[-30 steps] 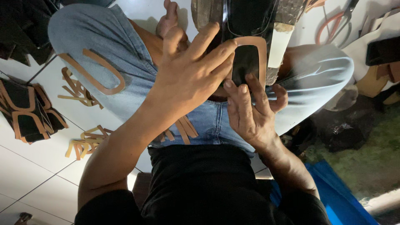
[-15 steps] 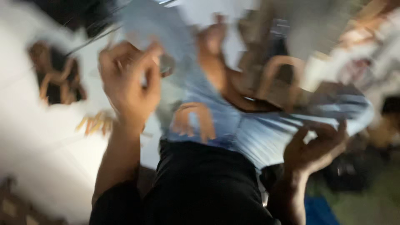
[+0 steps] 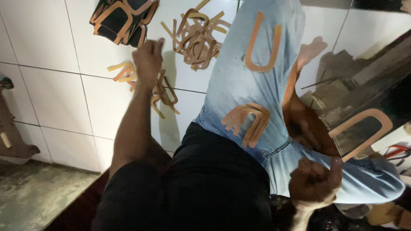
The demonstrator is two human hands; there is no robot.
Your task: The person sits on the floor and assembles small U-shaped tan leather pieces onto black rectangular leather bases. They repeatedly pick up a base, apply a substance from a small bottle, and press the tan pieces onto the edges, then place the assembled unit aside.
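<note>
Tan U-shaped leather strips point(image 3: 160, 92) are lain on the white tiled floor point(image 3: 51, 90) directly under the left hand point(image 3: 147, 60), its grip half-curled and seemingly touching them, while the right hand point(image 3: 314, 182), loosely fisted and empty, is kept well apart by the lap.

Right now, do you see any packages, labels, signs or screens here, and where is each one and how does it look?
None is in view.
Only loose work pieces show: tan U-shaped strips on the jeans.
More tan strips heaped on the white tiled floor.
A stack of black pieces with tan edges at the top.
</note>
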